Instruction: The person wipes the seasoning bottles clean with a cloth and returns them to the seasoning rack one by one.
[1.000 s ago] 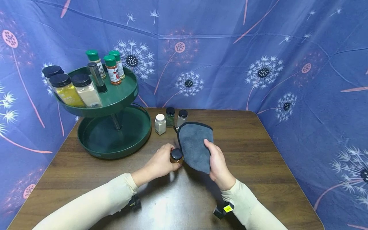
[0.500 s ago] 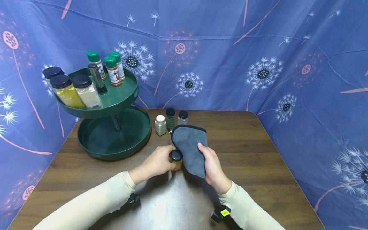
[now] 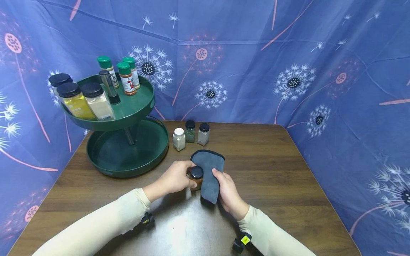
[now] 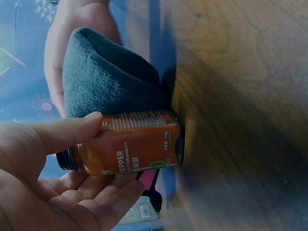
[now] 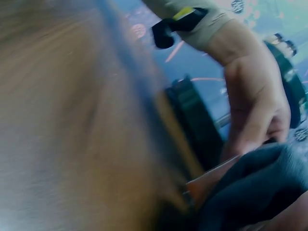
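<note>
Wiping seems midway: left grip (image 3: 174, 177) clamped round pepper jar (image 4: 127, 144), right grip (image 3: 229, 194) pinching cloth (image 3: 208, 163); 3 far jars (image 3: 190, 133) perhaps await.

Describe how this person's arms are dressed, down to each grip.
The left sleeve and right sleeve are long, plain and cream. The left wrist device and right wrist device are black, each with a yellow patch. The left grip and right grip are bare, without gloves.
</note>
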`<state>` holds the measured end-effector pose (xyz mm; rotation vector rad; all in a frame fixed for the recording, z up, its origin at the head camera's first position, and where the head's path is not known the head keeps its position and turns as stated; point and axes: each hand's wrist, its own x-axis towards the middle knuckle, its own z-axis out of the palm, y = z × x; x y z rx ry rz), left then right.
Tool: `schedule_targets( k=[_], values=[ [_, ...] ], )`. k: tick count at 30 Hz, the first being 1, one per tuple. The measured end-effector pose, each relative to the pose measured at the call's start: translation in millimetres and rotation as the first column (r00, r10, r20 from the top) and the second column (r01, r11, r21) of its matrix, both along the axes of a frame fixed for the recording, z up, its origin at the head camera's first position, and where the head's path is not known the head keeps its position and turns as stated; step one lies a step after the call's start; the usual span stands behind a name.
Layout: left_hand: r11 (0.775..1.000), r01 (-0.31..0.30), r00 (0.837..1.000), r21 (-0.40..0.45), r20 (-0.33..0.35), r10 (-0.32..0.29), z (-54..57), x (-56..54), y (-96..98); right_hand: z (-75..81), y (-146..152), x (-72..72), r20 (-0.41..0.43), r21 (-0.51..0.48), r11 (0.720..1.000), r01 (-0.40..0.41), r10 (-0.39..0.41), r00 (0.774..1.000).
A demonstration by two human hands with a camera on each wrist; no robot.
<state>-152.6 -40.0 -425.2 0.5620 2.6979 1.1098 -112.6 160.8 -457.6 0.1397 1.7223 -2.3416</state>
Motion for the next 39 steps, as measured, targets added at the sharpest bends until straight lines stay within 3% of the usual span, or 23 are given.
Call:
schedule_targets(
  k=[9, 12, 20, 23, 27, 32, 35, 39],
  values=[
    [0.999, 0.029, 0.999, 0.016, -0.044, -0.028, -0.7, 1.9, -0.8, 40.3, 3, 2.1, -0.002, -0.06, 0.988, 0.145, -0.145, 0.989],
    [1.0, 0.029, 0.998, 0.004, -0.057, -0.029, 0.2, 0.3, -0.9, 37.1, 1, 4.1, -0.034, -0.054, 0.986, 0.158, -0.16, 0.987],
    [0.999, 0.031, 0.998, -0.041, -0.052, -0.033, 0.5, -1.4, 0.5, 1.0, -3, 4.7, -0.012, 0.033, 0.996, 0.084, -0.084, 0.996],
    [0.999, 0.037, 0.997, -0.039, -0.064, -0.04, 1.3, -0.8, 0.7, 6.3, -3, 3.3, 0.006, 0.028, 0.997, 0.072, -0.072, 0.997],
    [0.998, 0.045, 0.997, -0.033, -0.06, -0.047, 2.1, 0.1, 0.6, 29.2, 2, 3.2, 0.009, -0.036, 0.995, 0.098, -0.098, 0.995],
    [0.999, 0.047, 0.996, -0.013, -0.077, -0.047, 1.0, 1.6, 0.0, 47.0, 7, 8.2, -0.047, -0.061, 0.994, 0.092, -0.095, 0.994],
    [0.999, 0.04, 0.997, -0.017, -0.072, -0.041, -0.6, 2.7, -0.3, 41.1, 5, 11.5, -0.069, -0.037, 0.995, 0.092, -0.094, 0.993],
    [0.999, 0.037, 0.997, -0.029, -0.073, -0.039, -0.6, 3.4, 0.2, 20.5, 1, 11.5, -0.046, 0.0, 0.994, 0.105, -0.105, 0.993]
  ],
)
